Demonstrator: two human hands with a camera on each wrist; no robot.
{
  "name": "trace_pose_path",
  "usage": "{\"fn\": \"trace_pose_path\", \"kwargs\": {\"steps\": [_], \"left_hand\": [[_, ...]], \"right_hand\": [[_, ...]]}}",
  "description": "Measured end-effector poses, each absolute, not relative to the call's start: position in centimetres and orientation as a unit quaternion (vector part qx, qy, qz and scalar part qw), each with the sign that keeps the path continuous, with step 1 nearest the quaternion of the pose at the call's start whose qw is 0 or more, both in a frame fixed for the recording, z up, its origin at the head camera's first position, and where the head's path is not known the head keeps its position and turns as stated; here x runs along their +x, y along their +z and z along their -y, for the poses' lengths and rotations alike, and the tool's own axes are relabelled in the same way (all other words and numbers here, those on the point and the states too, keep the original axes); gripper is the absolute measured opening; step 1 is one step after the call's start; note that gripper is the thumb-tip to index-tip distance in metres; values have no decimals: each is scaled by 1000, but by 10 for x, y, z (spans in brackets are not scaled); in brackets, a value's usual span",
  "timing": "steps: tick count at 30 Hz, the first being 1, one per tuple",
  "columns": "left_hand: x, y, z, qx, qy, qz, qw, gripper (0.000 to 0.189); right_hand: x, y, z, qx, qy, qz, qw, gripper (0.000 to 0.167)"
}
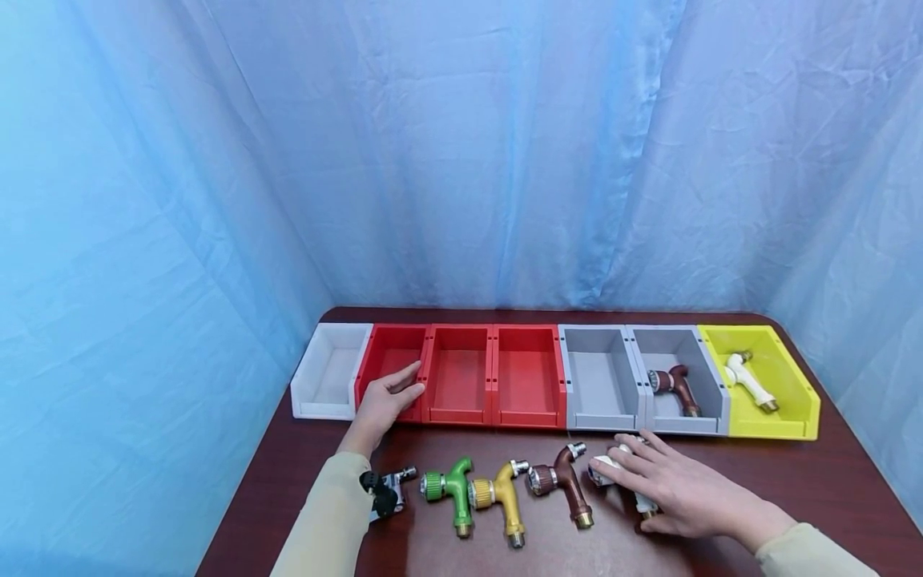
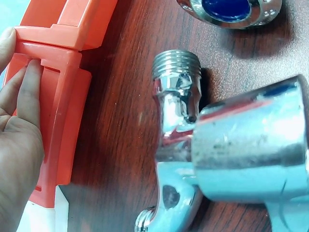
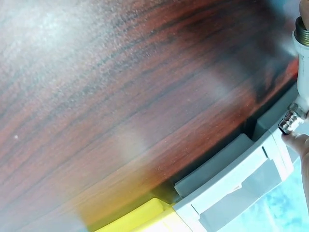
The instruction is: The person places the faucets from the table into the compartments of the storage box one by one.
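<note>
White tap [image 1: 646,503] lies under your right hand [image 1: 678,487], just before the grey bins [image 1: 604,421], thumb and bent fingers pinching its ends. Your left hand [image 1: 380,407], fingers nearly straight, touches a red bin [image 1: 392,346]. Expect hard, weighty, slick metal; grasp mid-body.

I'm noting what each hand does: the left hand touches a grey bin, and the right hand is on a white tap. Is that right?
Not quite: the left hand touches a red bin, not a grey one, as the left wrist view shows. The right hand is on a white tap, as you said.
</note>
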State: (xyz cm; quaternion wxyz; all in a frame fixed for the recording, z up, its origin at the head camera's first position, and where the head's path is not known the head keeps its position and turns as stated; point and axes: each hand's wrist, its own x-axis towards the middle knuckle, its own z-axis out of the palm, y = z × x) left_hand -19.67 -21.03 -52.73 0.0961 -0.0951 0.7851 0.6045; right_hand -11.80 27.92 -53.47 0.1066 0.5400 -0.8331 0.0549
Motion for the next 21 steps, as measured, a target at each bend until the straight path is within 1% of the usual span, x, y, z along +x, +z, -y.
{"fn": "trace_pose_path", "kwargs": {"steps": [5,13,21], "left_hand": [[-198,-530,211,-84,605,-786,93,59],[-198,-530,211,-86,608,-784,90,57],[-197,-529,210,-85,609,-783,89,57]], "right_hand": [[-120,-533,-279,541,50,832,116,108],[-122,-529,-280,537,48,835,107,109],[-126,-525,-282,530,43,837,129,112]]}}
